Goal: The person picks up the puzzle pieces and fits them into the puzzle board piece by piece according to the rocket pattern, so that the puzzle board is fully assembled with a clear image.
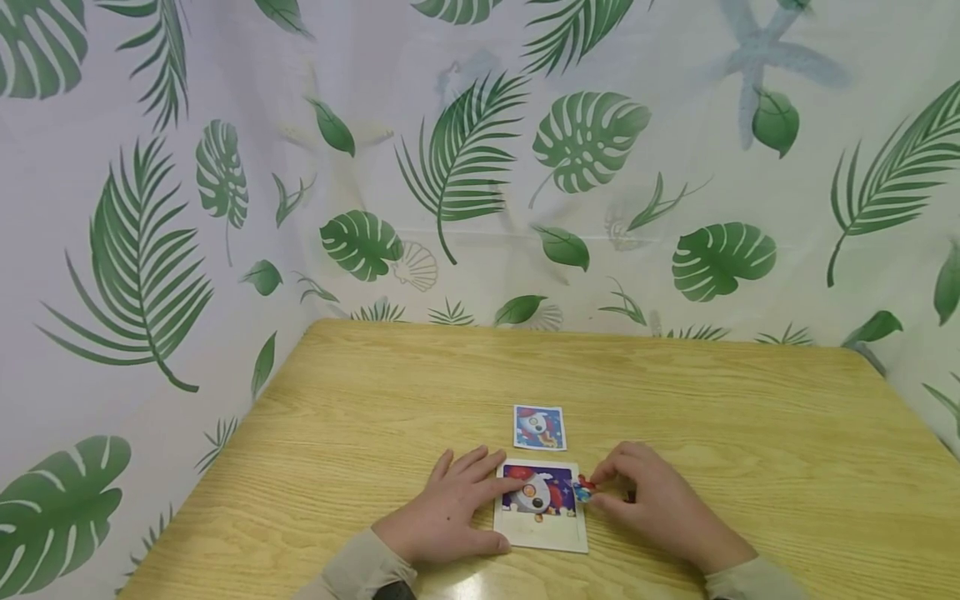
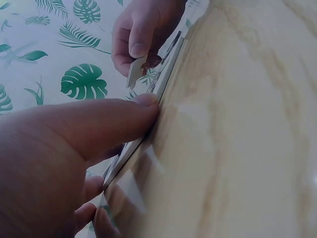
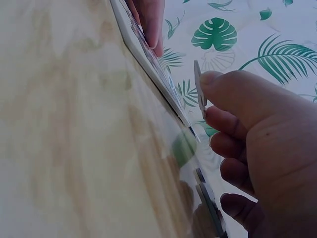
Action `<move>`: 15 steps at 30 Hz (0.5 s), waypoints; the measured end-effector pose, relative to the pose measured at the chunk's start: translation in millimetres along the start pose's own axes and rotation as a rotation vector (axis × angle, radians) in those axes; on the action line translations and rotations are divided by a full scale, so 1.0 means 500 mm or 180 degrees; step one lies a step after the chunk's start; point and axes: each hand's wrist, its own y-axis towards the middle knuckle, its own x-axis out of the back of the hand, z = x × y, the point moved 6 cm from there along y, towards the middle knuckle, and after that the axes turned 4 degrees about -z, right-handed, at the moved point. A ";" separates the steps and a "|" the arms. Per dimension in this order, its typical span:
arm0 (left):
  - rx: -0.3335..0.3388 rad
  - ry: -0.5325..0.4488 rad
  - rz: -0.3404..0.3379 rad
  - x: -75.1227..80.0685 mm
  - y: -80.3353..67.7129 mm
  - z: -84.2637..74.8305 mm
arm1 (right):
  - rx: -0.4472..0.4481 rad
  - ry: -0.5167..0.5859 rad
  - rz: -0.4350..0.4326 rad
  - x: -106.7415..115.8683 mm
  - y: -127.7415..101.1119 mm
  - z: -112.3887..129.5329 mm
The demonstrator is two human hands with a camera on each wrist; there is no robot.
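Hands meet over a white puzzle board (image 1: 542, 533) lying on the wooden table (image 1: 750, 433); we place everything else by that board. Our left hand (image 1: 450, 512) rests flat on the board's left edge, fingers straight and spread, the fingertips (image 1: 504, 465) touching its rocket picture. Our right hand (image 1: 660, 504) sits at the board's right edge, thumb and forefinger pinching a small red and blue puzzle piece (image 1: 584, 488), held just over that edge. Just beyond the board's far edge, apart from it, lies a small rocket picture card (image 1: 539, 427).
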 end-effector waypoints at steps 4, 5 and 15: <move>-0.0012 0.0014 -0.0018 -0.001 0.000 -0.002 | 0.0034 0.0069 0.0014 -0.003 -0.001 0.006; -0.0011 0.0014 -0.0020 -0.001 -0.001 -0.002 | 0.0056 0.0084 0.0015 -0.004 -0.001 0.009; 0.0017 0.0015 -0.0003 -0.001 -0.001 0.001 | 0.0267 0.0087 0.0066 -0.036 0.003 0.040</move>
